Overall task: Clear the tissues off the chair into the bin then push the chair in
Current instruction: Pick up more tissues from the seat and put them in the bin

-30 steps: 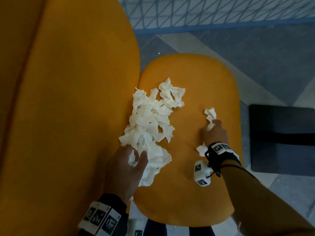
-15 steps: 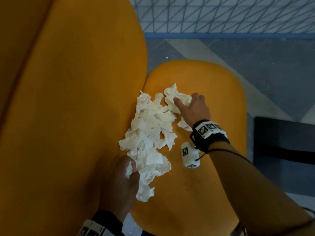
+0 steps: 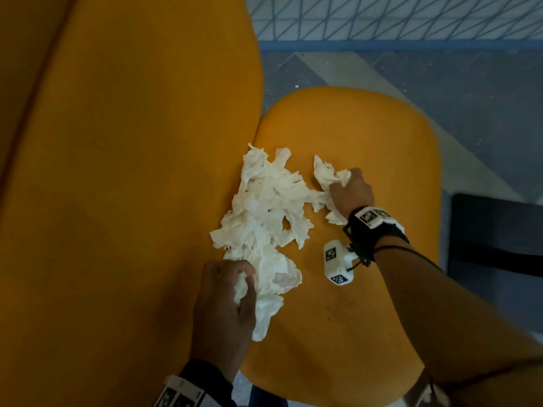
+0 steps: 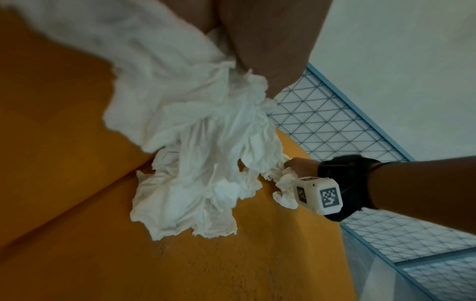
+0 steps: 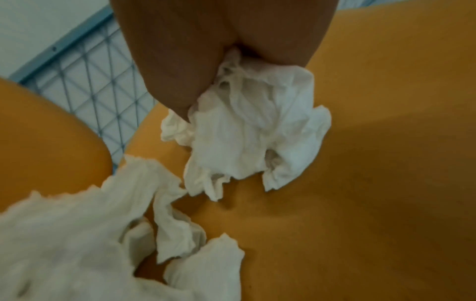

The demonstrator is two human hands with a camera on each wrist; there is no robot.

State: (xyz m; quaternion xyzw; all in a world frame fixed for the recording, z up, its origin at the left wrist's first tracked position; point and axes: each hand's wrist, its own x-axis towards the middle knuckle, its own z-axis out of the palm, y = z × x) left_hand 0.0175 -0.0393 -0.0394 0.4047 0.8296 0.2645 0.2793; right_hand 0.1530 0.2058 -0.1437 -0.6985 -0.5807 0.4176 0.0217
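A heap of crumpled white tissues [image 3: 264, 207] lies on the orange chair seat [image 3: 367, 136], against the chair back [image 3: 117, 171]. My left hand [image 3: 226, 295] grips the near end of the heap, tissue bunched between thumb and fingers [image 4: 224, 85]. My right hand [image 3: 349, 192] holds a wad of tissues [image 3: 326, 174] at the heap's far right edge; in the right wrist view that wad [image 5: 252, 138] hangs from the curled fingers just above the seat. More tissues [image 5: 77, 234] spread at the lower left there. No bin shows in any view.
A dark flat object [image 3: 496, 230] sits on the grey floor [image 3: 440, 92] to the right of the seat. A blue-framed wire mesh panel [image 3: 396, 19] stands beyond the chair.
My right hand left the small tissue on the seat's right side, reached to the heap's top right and gathered a wad there. My left hand has closed tighter on the heap's near end.
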